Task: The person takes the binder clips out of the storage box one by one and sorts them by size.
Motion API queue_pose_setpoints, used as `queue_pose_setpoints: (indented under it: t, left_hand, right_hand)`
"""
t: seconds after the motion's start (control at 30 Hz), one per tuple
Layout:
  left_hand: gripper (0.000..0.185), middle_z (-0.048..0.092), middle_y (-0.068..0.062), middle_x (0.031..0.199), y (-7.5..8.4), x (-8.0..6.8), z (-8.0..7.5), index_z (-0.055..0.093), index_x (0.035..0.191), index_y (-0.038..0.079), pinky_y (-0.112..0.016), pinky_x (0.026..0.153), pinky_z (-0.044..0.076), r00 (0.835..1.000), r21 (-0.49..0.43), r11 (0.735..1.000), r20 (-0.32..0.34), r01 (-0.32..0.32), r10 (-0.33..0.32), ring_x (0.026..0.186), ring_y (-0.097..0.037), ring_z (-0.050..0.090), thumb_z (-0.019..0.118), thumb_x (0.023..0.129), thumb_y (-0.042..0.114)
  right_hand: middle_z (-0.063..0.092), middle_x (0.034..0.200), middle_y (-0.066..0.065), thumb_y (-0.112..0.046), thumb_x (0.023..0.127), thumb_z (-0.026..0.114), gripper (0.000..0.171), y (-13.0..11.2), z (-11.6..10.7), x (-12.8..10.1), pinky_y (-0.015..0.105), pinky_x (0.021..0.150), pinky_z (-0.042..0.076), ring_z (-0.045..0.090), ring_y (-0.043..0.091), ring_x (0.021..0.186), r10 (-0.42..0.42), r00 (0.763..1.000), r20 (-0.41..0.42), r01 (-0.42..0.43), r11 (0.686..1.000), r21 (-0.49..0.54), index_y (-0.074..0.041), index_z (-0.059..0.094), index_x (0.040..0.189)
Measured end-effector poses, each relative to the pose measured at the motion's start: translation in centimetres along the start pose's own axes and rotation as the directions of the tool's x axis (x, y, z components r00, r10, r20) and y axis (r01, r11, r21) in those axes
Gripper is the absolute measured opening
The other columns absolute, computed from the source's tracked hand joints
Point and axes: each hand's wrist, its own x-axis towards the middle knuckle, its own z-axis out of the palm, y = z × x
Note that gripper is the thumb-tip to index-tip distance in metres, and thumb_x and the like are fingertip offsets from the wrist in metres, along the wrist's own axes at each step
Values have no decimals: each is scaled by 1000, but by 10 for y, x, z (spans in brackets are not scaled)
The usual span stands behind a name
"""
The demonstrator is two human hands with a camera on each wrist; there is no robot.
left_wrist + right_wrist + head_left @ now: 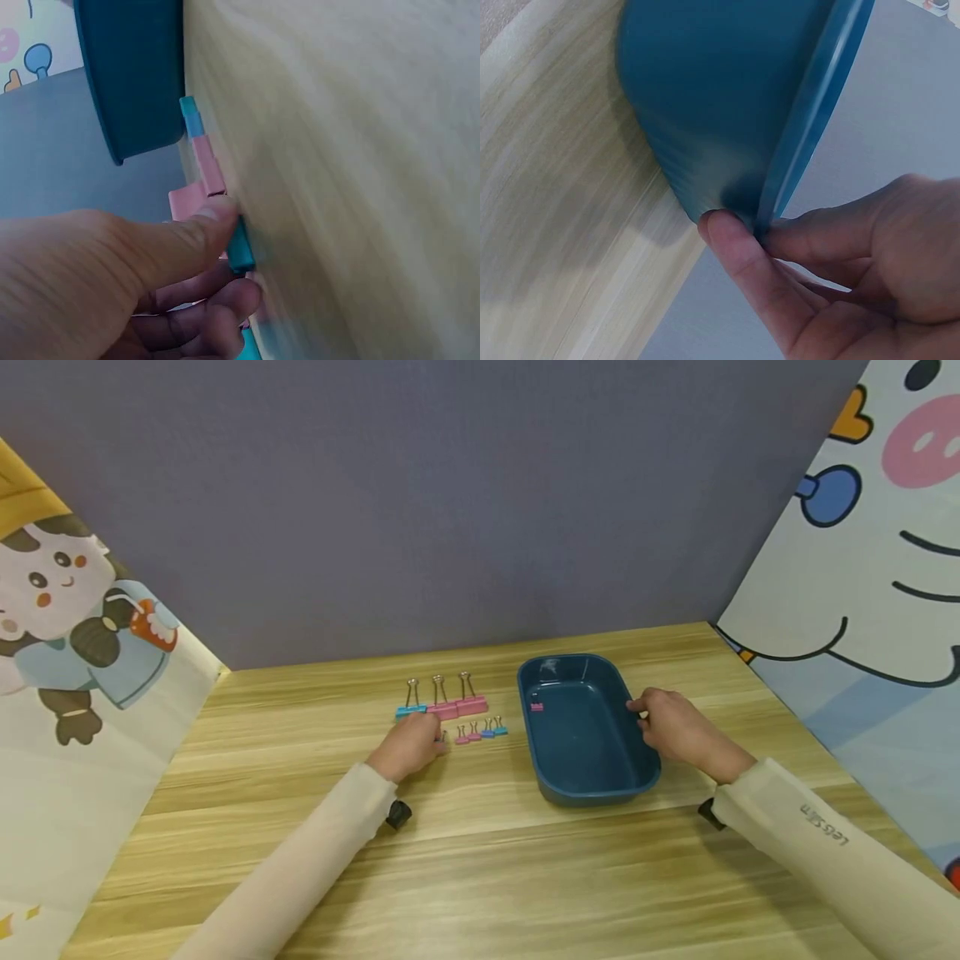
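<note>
My left hand (408, 746) pinches a small teal binder clip (241, 249) between thumb and fingers, low over the table; in the head view the hand hides most of that clip. Just right of it runs a row of small pink and blue binder clips (475, 737). Behind stand larger binder clips, one blue (411, 711) and two pink (457, 708), with their wire handles pointing away. With thumb and fingers my right hand (678, 727) grips the right rim of a dark teal plastic bin (592, 795). One small pink binder clip (537, 707) lies inside the bin, by its left wall.
The wood-grain table (480, 877) meets a grey upright panel (450, 510) at the back. Printed cartoon panels flank it, an animal with a drink (90, 610) at left and a pink-snouted figure (862, 577) at right.
</note>
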Motion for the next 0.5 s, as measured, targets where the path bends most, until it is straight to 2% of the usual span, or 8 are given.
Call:
queue_pose_setpoints:
  t: [0.03,0.1,0.27,0.4,0.5]
  left_hand:
    - [41,40,2,51,1,1,1,47,54,11,-24,46,35,1000,0,1000,-1,5,-5,47,-10,37,71,86,17]
    - [40,44,2,49,3,2,3,50,53,11,-24,45,37,1000,-1,1000,-8,20,-20,45,-9,39,73,85,21]
    - [43,38,4,45,6,5,6,49,50,11,-23,42,32,999,-26,999,-11,31,-31,41,-8,34,74,83,24]
    - [40,38,4,48,8,7,5,51,53,10,-23,42,31,999,-46,998,10,43,-42,43,-8,34,74,83,25]
    - [36,42,3,51,10,7,2,57,59,8,-24,43,33,998,-55,997,24,51,-50,44,-9,36,68,88,25]
  right_hand:
    - [56,108,26,10,85,54,32,0,0,0,36,67,51,59,39,92,0,1000,-1,0,1000,0,17,57,116]
    - [55,107,26,11,85,54,32,-1,0,0,36,67,52,59,38,92,-1,1000,-2,1,1000,3,17,57,116]
    - [56,108,26,10,85,54,32,-1,0,0,38,69,52,60,38,92,-1,1000,-5,1,1000,6,16,57,116]
    - [55,108,26,10,85,54,32,-1,0,-1,37,69,52,60,38,93,4,1000,-6,-4,1000,11,16,57,116]
    - [55,107,26,10,85,55,31,-1,-1,-1,37,68,52,60,38,92,3,1000,-12,-3,1000,11,16,57,116]
